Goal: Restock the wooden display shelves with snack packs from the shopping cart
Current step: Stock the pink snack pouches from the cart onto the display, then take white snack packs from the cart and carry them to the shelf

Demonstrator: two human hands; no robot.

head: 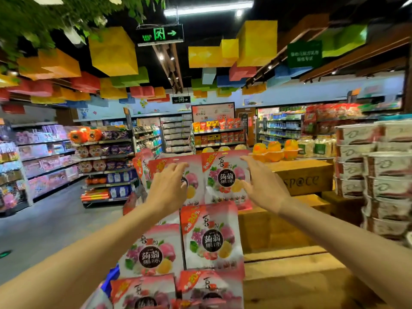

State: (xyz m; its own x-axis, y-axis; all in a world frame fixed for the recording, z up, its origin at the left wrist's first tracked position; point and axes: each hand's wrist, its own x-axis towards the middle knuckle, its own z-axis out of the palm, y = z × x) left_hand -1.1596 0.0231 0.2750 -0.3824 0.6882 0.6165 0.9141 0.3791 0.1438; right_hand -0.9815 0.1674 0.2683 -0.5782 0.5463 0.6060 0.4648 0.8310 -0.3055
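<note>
head view: both hands on snack packs (225,175) (upright)

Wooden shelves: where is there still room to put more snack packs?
Bare wood shows on the wooden step right of the middle snack pack, and on the crate top between the right hand and the jelly cups. The left side is crowded with packs, and bowls fill the far right.

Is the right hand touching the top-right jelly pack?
Touching. The head view shows the right hand with fingers spread against the right edge of the top-right jelly pack.
</note>
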